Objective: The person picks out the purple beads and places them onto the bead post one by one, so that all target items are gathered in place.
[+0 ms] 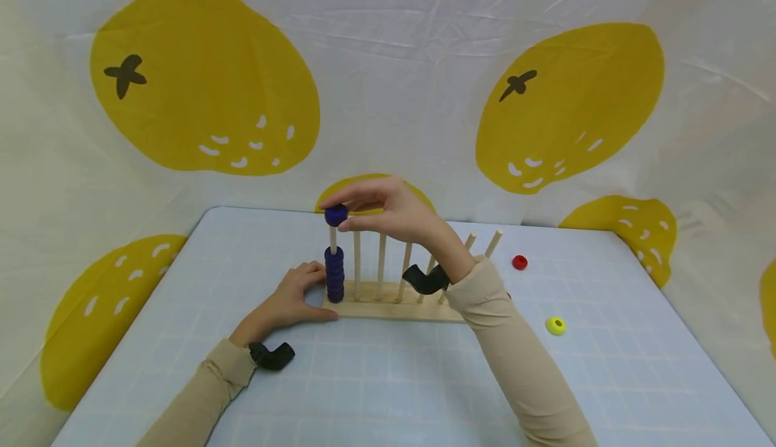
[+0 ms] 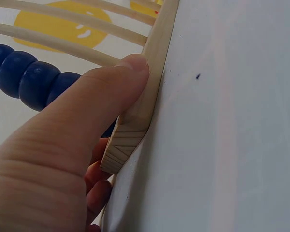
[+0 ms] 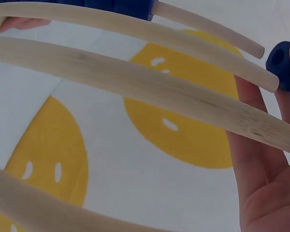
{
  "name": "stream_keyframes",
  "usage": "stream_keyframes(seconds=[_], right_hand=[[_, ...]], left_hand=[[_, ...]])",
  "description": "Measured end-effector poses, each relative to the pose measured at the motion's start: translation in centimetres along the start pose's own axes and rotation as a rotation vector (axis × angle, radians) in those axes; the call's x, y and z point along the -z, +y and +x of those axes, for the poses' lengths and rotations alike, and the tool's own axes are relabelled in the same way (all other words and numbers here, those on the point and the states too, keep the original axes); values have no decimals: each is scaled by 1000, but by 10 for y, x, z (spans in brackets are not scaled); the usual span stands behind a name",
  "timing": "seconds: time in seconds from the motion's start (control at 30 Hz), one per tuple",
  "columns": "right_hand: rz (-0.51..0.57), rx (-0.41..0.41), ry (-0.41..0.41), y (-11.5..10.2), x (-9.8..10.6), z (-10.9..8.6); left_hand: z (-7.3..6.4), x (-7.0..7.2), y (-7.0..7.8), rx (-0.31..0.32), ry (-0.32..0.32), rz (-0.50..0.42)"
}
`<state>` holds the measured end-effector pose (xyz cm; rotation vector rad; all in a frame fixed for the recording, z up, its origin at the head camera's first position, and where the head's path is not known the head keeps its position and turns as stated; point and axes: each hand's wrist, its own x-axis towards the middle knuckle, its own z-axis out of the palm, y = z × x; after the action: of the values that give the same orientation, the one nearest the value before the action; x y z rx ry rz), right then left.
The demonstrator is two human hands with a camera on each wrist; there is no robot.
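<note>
A wooden peg rack (image 1: pixel 394 310) stands on the table, with a row of upright pegs. Its leftmost peg carries a stack of dark blue beads (image 1: pixel 335 275). At the rack's left end my left hand (image 1: pixel 297 297) grips the base, thumb along the front and fingers behind, as the left wrist view shows on the wooden base (image 2: pixel 135 113). Over the top of that leftmost peg, my right hand (image 1: pixel 394 213) pinches one more dark blue bead (image 1: pixel 336 216) between thumb and fingers. In the right wrist view the bead (image 3: pixel 280 60) shows its hole and sits just off the peg's tip.
Right of the rack lie a red bead (image 1: pixel 519 262) and a yellow bead (image 1: pixel 556 326); another red bit shows beside the right sleeve. My right forearm crosses in front of the right-hand pegs. A white curtain with yellow fruit prints hangs behind the table (image 1: pixel 364 380).
</note>
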<state>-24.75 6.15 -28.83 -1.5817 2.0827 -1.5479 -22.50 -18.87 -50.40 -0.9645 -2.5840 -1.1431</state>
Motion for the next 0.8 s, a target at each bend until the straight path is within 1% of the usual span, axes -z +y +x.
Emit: stream_keyframes(seconds=[0.07, 0.17, 0.27, 0.37, 0.5, 0.6, 0.7, 0.8], right_hand=[[-35, -16, -8, 0, -1, -1], [-73, -18, -12, 1, -2, 0], [-84, -7, -6, 3, -2, 0], [-84, -17, -5, 3, -3, 0], [-119, -77, -39, 3, -4, 0], [-184, -118, -76, 2, -6, 1], [-244, -139, -94, 0, -6, 1], [-270, -158, -99, -3, -8, 3]], left_hand=[[0, 0, 0, -5, 2, 0], [-1, -1, 0, -5, 4, 3], [0, -1, -1, -7, 4, 2], [0, -2, -1, -3, 0, 1], [0, -2, 0, 3, -9, 1], [0, -2, -1, 8, -11, 8], [0, -3, -2, 8, -15, 9], [-2, -1, -2, 6, -13, 13]])
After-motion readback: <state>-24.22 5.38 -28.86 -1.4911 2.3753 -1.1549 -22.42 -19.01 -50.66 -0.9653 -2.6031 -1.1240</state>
